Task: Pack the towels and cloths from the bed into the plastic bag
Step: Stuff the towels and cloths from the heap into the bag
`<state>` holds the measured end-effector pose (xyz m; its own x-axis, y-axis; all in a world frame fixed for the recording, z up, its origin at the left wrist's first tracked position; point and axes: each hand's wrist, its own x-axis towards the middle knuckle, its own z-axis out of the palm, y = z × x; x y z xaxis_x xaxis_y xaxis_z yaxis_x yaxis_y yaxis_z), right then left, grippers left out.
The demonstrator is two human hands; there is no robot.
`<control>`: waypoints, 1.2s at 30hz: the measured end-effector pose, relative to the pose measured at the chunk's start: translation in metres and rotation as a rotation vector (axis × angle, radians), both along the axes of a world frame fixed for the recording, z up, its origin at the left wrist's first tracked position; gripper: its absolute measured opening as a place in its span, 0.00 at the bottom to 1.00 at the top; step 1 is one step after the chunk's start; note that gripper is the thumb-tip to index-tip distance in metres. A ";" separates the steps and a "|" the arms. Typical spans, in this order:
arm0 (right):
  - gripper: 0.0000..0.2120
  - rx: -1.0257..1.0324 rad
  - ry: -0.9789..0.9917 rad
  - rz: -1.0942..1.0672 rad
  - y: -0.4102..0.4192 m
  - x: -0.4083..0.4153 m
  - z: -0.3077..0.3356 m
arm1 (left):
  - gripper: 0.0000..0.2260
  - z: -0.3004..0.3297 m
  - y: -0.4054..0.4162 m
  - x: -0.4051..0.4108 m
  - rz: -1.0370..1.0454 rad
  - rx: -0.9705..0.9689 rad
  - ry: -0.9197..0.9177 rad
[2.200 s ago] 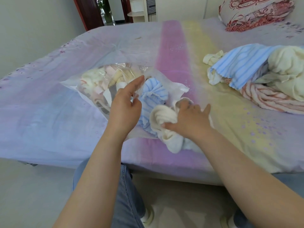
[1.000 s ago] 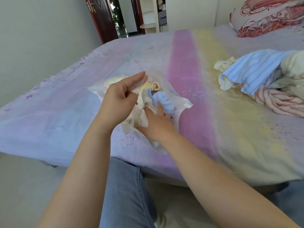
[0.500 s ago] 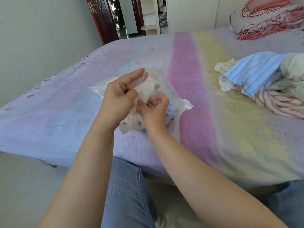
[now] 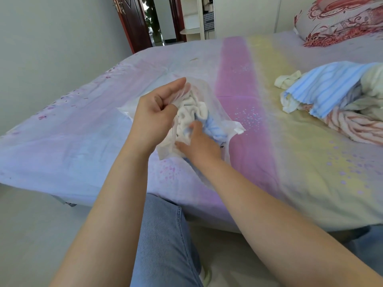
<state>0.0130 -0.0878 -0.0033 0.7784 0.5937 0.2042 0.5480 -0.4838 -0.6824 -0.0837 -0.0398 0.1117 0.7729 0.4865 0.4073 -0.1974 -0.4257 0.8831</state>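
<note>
Fig.: I see, largest first, the bed [image 4: 310,162] w/ pastel sheet; a pile of towels [image 4: 335,100] (blue-striped, cream, pink-striped) well apart at right; the plastic bag [image 4: 219,112] near the front edge, holding a cream cloth [image 4: 192,110] & a blue striped cloth [image 4: 213,127]. Left hand [image 4: 157,117] pinches the bag's rim, lifted. Right hand [image 4: 199,146] reaches into the mouth, fingers against the cloths; grip: can't tell.
</note>
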 end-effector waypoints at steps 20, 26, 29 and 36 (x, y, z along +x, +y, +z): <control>0.29 -0.607 -0.324 0.249 0.038 0.049 0.001 | 0.32 -0.011 -0.002 -0.014 -0.110 -0.021 0.106; 0.20 0.006 -0.391 0.209 -0.028 0.004 -0.017 | 0.29 -0.029 -0.005 -0.005 0.022 0.260 0.074; 0.13 0.117 -0.425 0.093 -0.068 -0.012 -0.030 | 0.31 -0.037 -0.009 0.002 0.010 0.231 0.090; 0.10 0.507 -0.289 -0.305 -0.112 0.020 -0.036 | 0.36 -0.048 -0.037 0.022 -0.086 0.083 0.111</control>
